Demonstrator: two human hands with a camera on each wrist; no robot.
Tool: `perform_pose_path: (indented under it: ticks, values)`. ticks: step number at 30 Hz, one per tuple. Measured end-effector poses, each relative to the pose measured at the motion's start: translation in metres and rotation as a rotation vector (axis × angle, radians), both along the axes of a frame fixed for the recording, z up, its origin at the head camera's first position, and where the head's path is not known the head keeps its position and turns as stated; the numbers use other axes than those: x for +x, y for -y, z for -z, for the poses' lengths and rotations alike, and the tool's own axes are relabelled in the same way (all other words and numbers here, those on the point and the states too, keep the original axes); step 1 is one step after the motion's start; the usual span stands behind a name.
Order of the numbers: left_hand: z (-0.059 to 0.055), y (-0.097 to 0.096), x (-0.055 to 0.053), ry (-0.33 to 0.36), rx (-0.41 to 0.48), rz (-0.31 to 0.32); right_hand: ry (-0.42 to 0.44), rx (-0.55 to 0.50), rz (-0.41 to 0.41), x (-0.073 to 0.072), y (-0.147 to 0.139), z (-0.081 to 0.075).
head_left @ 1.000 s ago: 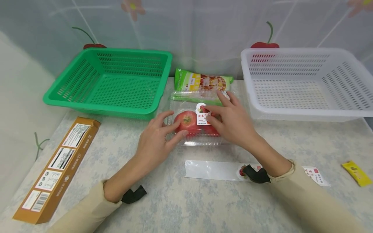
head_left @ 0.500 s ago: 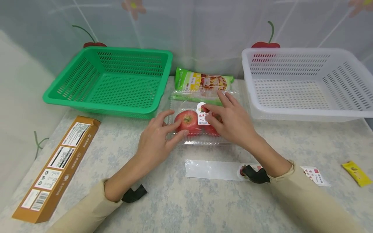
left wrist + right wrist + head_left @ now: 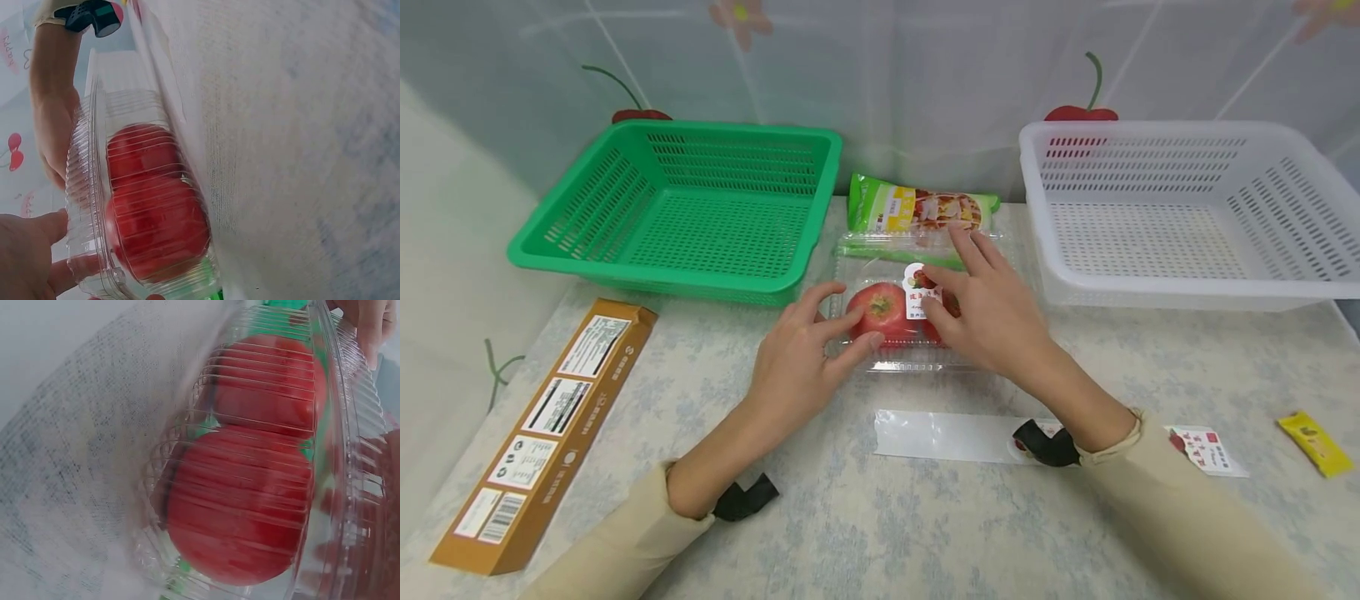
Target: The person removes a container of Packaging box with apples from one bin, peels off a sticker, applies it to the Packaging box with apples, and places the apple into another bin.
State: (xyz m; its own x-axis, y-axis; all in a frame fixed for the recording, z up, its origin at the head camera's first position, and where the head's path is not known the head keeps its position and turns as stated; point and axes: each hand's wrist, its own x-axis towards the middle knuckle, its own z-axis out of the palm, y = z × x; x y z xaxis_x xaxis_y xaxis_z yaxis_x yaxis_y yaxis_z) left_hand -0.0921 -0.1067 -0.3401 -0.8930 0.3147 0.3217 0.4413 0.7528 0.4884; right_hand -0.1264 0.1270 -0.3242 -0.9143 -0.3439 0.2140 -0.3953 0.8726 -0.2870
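Note:
A clear plastic clamshell box (image 3: 910, 360) with red tomatoes inside lies in the middle of the table, a white label (image 3: 916, 293) on its lid. My left hand (image 3: 847, 320) grips the box's left end, fingers on the lid and thumb at the front edge. My right hand (image 3: 955, 279) rests on the right part of the lid with fingers stretched out, thumb beside the label. The left wrist view shows the box (image 3: 150, 206) side-on, my left fingers (image 3: 28, 247) on its lid and the right hand (image 3: 53, 125) beyond. The right wrist view is filled by the box (image 3: 250, 487).
A green basket (image 3: 685, 208) stands at the back left and a white basket (image 3: 1150, 217) at the back right. A green snack bag (image 3: 917, 208) lies behind the box. A brown carton (image 3: 550, 417) lies at the left, a clear strip (image 3: 947, 436) in front, a yellow packet (image 3: 1315, 443) far right.
My right hand has slid a little to the left and farther back over the lid. The left hand and the box have stayed in place.

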Motion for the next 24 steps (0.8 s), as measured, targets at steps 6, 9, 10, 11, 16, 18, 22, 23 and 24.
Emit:
perform_pose_path:
  ticks: [6, 9, 10, 11, 16, 18, 22, 23, 24]
  values:
    - [0.001, -0.001, -0.001, 0.002, 0.001, 0.001, -0.141, -0.201, -0.046, 0.001, -0.004, 0.007]
    - [0.001, -0.001, -0.001, 0.000, 0.003, -0.003, -0.199, -0.267, -0.050, 0.002, -0.006, 0.010]
    - [0.001, -0.001, -0.001, 0.001, 0.007, -0.003, -0.215, -0.291, -0.038, 0.003, -0.007, 0.011]
    - [0.001, -0.001, -0.001, 0.004, 0.012, -0.004, -0.241, -0.319, -0.024, 0.005, -0.008, 0.011]
    - [0.001, -0.003, 0.000, 0.027, 0.029, -0.002, -0.329, -0.535, 0.079, 0.023, -0.024, 0.004]
    - [0.001, -0.003, 0.000, 0.024, 0.030, -0.004, -0.287, -0.669, 0.121, 0.032, -0.033, -0.002]
    - [0.001, -0.001, 0.002, 0.000, 0.040, -0.005, -0.049, -1.080, 0.223, 0.048, -0.056, -0.010]
    - [0.001, -0.001, 0.002, -0.009, 0.039, -0.006, 0.019, -1.204, 0.261, 0.051, -0.062, -0.011]
    - [0.001, 0.000, 0.002, -0.017, 0.038, -0.007, 0.075, -1.328, 0.306, 0.053, -0.069, -0.010]
